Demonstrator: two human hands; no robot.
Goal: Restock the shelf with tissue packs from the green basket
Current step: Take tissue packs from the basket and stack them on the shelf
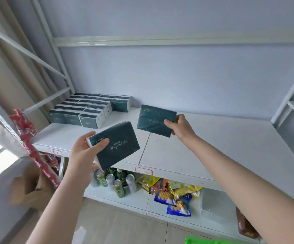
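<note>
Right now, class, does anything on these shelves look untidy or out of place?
The snack bags on the lower shelf lie heaped at odd angles beside upright cans; the shelved tissue packs above stand in neat rows.

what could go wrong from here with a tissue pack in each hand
1. The left hand grips the left pack by one end, in the air near the front edge of the shelf. A slip might drop it onto the cans below.
2. The right hand pinches the right pack at one edge only, so it may twist when set beside the stocked packs.
</note>
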